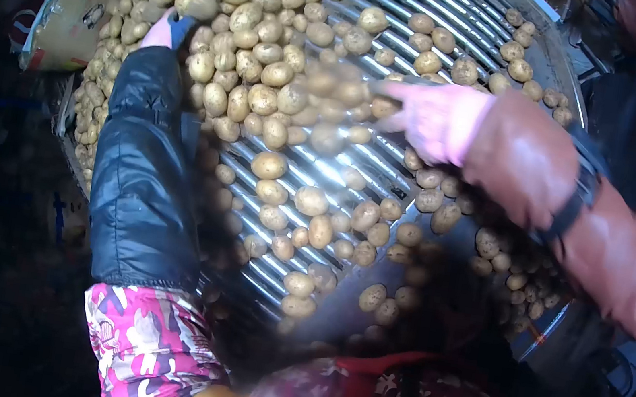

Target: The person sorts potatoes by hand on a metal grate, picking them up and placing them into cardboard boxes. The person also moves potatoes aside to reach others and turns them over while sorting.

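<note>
My left hand (166,31), in a pink and blue glove, is at the edge of the big potato heap (235,33). Its fingers are closed around a yellowish potato (197,5). My right hand (438,122), in a pink glove, is over the slatted metal table (355,163), its fingers pointing left and smeared by motion. A potato (383,108) shows right at those fingertips; whether it is gripped I cannot make out. Blurred potatoes (329,90) lie just left of the right hand.
Loose potatoes (319,231) are scattered over the slats nearer my body, and more gather at the right (517,283). A worn cardboard box or sack (75,18) stands at the left. A metal rim (567,71) bounds the table on the right.
</note>
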Demonstrator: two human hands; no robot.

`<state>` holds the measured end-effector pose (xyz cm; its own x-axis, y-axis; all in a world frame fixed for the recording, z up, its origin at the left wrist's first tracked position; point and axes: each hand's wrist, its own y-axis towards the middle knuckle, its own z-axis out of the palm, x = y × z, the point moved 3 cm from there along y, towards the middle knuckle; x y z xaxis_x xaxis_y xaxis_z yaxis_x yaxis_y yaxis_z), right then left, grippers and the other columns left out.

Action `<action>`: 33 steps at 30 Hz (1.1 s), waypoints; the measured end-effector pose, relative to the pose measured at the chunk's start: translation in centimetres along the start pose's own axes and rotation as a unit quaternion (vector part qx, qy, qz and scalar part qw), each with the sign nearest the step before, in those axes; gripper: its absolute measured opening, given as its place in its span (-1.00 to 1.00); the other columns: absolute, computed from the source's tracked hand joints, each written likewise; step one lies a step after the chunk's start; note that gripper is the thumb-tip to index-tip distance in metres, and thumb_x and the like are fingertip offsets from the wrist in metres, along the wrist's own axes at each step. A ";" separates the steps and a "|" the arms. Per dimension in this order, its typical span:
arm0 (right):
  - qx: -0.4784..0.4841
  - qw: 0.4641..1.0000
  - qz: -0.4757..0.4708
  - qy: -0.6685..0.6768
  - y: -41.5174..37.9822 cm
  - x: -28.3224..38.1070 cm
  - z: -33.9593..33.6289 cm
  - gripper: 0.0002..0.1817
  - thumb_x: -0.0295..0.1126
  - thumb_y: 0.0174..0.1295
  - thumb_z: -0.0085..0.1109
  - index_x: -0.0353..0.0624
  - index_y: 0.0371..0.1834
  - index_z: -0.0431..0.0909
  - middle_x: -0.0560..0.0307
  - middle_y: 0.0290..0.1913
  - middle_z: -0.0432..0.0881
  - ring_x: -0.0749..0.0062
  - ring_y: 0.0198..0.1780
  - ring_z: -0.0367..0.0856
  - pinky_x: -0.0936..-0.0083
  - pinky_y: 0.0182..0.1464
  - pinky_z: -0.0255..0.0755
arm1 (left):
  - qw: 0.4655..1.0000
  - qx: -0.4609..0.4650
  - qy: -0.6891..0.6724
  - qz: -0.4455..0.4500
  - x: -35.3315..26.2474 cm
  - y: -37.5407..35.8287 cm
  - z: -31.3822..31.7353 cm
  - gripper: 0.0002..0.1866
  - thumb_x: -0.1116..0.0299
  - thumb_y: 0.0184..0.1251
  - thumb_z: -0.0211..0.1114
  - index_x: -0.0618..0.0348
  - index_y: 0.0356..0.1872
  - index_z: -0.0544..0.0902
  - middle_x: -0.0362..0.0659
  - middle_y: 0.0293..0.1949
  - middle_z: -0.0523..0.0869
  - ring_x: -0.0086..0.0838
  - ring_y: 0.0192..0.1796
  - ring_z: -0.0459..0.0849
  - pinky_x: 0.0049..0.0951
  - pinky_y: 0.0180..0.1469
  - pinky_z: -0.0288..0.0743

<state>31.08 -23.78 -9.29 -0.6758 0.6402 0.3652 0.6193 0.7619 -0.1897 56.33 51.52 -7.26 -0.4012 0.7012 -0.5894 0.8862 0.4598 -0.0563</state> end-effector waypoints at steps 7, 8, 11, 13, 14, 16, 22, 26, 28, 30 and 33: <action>0.009 0.998 0.003 -0.055 -0.4 -0.1 0.9 -0.40 -0.14 0.22 0.32 0.11 0.38 0.58 -0.22 0.47 0.41 -0.33 0.52 0.32 -0.60 0.50 0.04 | 0.917 0.127 -0.347 -0.151 -15.1 -17.2 5.5 -0.33 -0.06 0.37 0.43 0.03 0.43 0.63 -0.16 0.36 0.67 -0.32 0.37 0.57 -0.27 0.44 0.41; 0.014 0.999 0.016 -0.029 -0.4 -0.1 1.2 -0.40 -0.21 0.19 0.31 0.12 0.39 0.58 -0.25 0.48 0.40 -0.32 0.52 0.31 -0.59 0.48 0.06 | 0.923 0.153 -0.331 -0.122 -14.6 -17.9 6.4 -0.34 -0.03 0.39 0.43 0.04 0.43 0.63 -0.17 0.35 0.68 -0.34 0.36 0.58 -0.29 0.43 0.42; 0.035 0.999 0.039 -0.015 -0.8 0.4 0.5 -0.38 -0.31 0.15 0.31 0.09 0.37 0.58 -0.25 0.52 0.37 -0.32 0.53 0.28 -0.52 0.47 0.10 | 0.918 0.242 -0.314 -0.022 -14.5 -21.6 9.6 -0.45 0.07 0.42 0.43 0.04 0.36 0.67 -0.15 0.22 0.75 -0.38 0.20 0.66 -0.34 0.23 0.55; -0.003 1.000 0.019 -0.021 -0.3 0.8 0.1 -0.39 -0.31 0.16 0.32 0.07 0.37 0.57 -0.23 0.53 0.36 -0.33 0.53 0.28 -0.50 0.47 0.11 | 0.940 0.276 -0.160 0.123 -16.0 -25.4 10.9 -0.37 0.01 0.46 0.43 0.17 0.40 0.60 -0.07 0.27 0.73 -0.33 0.29 0.65 -0.27 0.38 0.50; -0.017 0.999 0.012 -0.026 -0.2 0.9 0.2 -0.40 -0.30 0.17 0.32 0.07 0.36 0.57 -0.21 0.53 0.36 -0.32 0.53 0.28 -0.49 0.48 0.11 | 0.964 0.216 0.028 0.154 -19.4 -29.1 9.9 -0.30 -0.04 0.40 0.45 0.13 0.43 0.57 0.09 0.32 0.68 -0.06 0.41 0.57 -0.09 0.47 0.43; -0.046 0.998 -0.007 -0.043 -0.1 0.8 0.3 -0.41 -0.28 0.18 0.32 0.06 0.35 0.57 -0.19 0.54 0.35 -0.30 0.54 0.29 -0.46 0.49 0.11 | 0.950 0.129 0.171 0.228 -19.8 -34.6 12.0 -0.25 -0.13 0.24 0.53 -0.17 0.45 0.59 0.22 0.51 0.42 0.27 0.58 0.27 0.18 0.57 0.27; -0.068 0.996 -0.001 -0.058 -0.8 0.6 0.8 -0.33 -0.13 0.17 0.39 0.03 0.40 0.54 -0.19 0.57 0.30 -0.23 0.56 0.28 -0.35 0.47 0.18 | 0.916 0.152 0.130 0.347 -19.0 -44.8 10.6 -0.27 -0.08 0.12 0.59 -0.32 0.39 0.65 0.33 0.59 0.21 0.37 0.56 0.26 0.27 0.56 0.23; -0.006 0.996 0.063 0.060 -0.9 0.3 1.7 -0.27 0.01 0.20 0.38 0.00 0.44 0.52 -0.16 0.61 0.25 -0.26 0.56 0.24 -0.39 0.46 0.17 | 0.875 0.279 0.205 0.338 -15.4 -48.6 9.9 -0.34 -0.06 0.15 0.58 -0.29 0.33 0.69 0.17 0.60 0.30 0.13 0.58 0.35 0.52 0.47 0.18; -0.043 0.999 0.026 -0.007 -0.6 0.5 1.4 -0.28 0.03 0.21 0.37 -0.01 0.42 0.53 -0.17 0.63 0.23 -0.28 0.58 0.21 -0.44 0.49 0.12 | 0.869 0.301 0.160 0.358 -14.7 -47.8 7.6 -0.41 0.09 0.24 0.56 -0.24 0.34 0.68 0.11 0.59 0.34 0.09 0.54 0.43 0.19 0.52 0.31; -0.059 0.998 0.012 -0.037 -0.6 0.9 1.0 -0.31 0.03 0.23 0.36 -0.05 0.40 0.54 -0.19 0.64 0.21 -0.29 0.59 0.19 -0.49 0.52 0.04 | 0.913 0.293 0.078 0.272 -13.7 -44.2 4.7 -0.43 0.28 0.28 0.55 -0.16 0.34 0.67 0.08 0.56 0.41 0.05 0.52 0.47 -0.05 0.51 0.41; -0.047 0.998 0.012 -0.049 -0.7 0.5 1.7 -0.32 0.00 0.21 0.37 -0.07 0.37 0.55 -0.22 0.64 0.20 -0.29 0.62 0.16 -0.48 0.55 -0.02 | 0.942 -0.070 0.099 0.312 -10.8 -35.5 -2.7 -0.42 0.46 0.28 0.55 0.11 0.35 0.64 0.04 0.31 0.69 -0.04 0.39 0.62 -0.12 0.45 0.49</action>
<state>29.64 -23.83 -10.55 -0.6925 0.6688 0.2704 0.6680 0.7360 -0.1100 28.56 29.11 3.25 0.1408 0.9402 -0.3103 0.9300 -0.0181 0.3670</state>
